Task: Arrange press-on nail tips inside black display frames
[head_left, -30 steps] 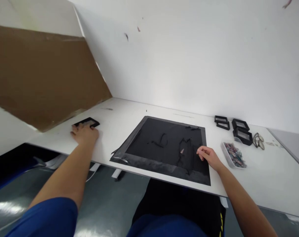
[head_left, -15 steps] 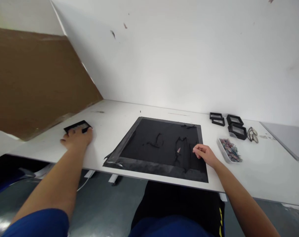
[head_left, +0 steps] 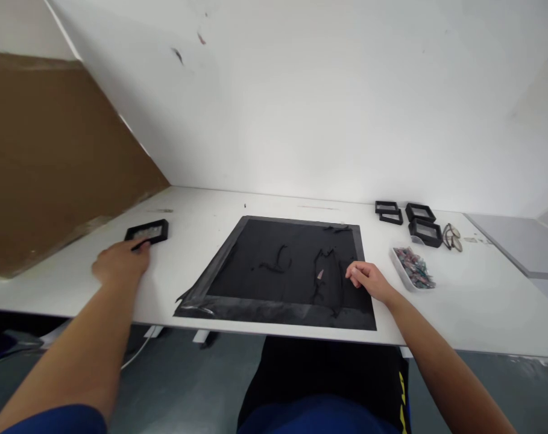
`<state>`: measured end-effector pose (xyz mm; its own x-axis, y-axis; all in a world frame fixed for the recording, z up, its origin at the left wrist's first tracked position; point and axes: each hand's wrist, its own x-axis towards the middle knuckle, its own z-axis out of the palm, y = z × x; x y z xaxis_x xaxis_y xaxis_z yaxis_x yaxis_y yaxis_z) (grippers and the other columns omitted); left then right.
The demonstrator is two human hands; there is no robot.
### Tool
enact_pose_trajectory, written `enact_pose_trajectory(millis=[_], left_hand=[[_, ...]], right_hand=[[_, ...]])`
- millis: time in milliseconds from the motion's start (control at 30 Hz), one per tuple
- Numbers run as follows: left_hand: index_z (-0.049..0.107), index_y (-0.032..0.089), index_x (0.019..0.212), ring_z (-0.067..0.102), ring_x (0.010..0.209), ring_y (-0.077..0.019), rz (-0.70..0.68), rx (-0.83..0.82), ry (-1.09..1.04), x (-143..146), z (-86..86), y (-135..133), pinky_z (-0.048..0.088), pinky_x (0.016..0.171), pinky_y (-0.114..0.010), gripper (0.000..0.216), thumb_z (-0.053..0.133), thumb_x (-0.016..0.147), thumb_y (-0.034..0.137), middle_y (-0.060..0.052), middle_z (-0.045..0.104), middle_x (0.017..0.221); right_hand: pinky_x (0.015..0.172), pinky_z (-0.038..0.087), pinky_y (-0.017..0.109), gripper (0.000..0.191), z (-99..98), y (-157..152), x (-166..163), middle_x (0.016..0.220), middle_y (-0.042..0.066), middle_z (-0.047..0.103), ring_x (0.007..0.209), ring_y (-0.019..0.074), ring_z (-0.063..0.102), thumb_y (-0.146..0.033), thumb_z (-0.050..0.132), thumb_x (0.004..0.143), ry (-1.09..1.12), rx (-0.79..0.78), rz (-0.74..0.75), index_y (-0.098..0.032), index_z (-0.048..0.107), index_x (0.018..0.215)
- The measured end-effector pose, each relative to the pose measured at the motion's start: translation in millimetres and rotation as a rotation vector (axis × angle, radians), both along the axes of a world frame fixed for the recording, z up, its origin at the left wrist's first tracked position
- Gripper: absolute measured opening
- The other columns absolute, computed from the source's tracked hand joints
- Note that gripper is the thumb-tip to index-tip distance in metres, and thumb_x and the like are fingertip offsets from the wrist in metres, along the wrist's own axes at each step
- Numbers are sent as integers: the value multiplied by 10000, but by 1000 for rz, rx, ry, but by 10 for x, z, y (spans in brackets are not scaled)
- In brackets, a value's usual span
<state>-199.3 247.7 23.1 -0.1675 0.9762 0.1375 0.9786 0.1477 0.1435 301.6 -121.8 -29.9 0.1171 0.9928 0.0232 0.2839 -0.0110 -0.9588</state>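
Note:
My left hand (head_left: 122,263) is over the left of the table, just in front of a black frame box (head_left: 164,231) with small pale pieces inside. Its fingers are closed on a thin black piece (head_left: 140,245), whose kind I cannot make out. My right hand (head_left: 366,279) hovers at or rests on the right edge of a black mat (head_left: 242,274), fingers curled together; anything inside them is hidden. Dark thin scraps and a small pinkish shard (head_left: 320,274) lie on the mat, left of my right hand.
Right of the mat stands a clear plastic tub (head_left: 413,268) of small coloured pieces. Behind it are several black frames (head_left: 425,232) and a pair of glasses (head_left: 452,237). A brown board (head_left: 66,163) bounds the left side, and a white wall (head_left: 274,108) the back.
My left hand has drawn back from the frame box towards me, with a thin black piece now at its fingers. My right hand stays curled by the mat. The view has shifted slightly.

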Motion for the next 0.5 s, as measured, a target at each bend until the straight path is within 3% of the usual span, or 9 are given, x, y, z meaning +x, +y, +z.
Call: enact_pose_trajectory(millis=[167, 267, 333, 433, 500], left_hand=[[563, 166, 1309, 600, 1198, -247, 100, 13, 46, 32, 35, -25, 541, 1015, -490, 444, 613, 949, 422, -108, 588, 1339], [556, 167, 1317, 595, 1208, -249, 160, 27, 54, 33, 26, -20, 538, 1020, -496, 452, 610, 950, 426, -113, 583, 1348], [555, 166, 1319, 597, 1206, -247, 160, 36, 48, 27, 10, -14, 539, 1018, -493, 453, 607, 952, 427, -113, 581, 1350], [553, 166, 1321, 595, 1208, -247, 129, 57, 31, 21, 11, -30, 539, 1020, -491, 455, 605, 953, 427, -114, 576, 1356], [557, 165, 1314, 601, 1195, -242, 79, 74, 12, 35, 50, -74, 545, 1009, -484, 445, 606, 953, 421, -111, 583, 1343]], right_hand=[[828, 579, 367, 354, 104, -74, -99, 1144, 76, 650, 957, 166, 647, -433, 591, 973, -30, 110, -32, -159, 619, 1196], [746, 574, 317, 343, 329, -322, 46, 1035, 54, 661, 845, 133, 640, -454, 571, 982, -77, 233, -131, -151, 631, 1132], [686, 557, 284, 356, 572, -560, 339, 953, 39, 656, 760, 109, 608, -495, 532, 993, -136, 338, -275, -164, 637, 1073], [668, 532, 285, 418, 937, -872, 1015, 858, 6, 603, 702, 103, 573, -547, 490, 998, -287, 495, -623, -150, 606, 1056], [666, 521, 276, 386, 1061, -984, 1480, 895, 9, 599, 713, 100, 563, -515, 508, 999, -438, 506, -850, -152, 589, 1103]])
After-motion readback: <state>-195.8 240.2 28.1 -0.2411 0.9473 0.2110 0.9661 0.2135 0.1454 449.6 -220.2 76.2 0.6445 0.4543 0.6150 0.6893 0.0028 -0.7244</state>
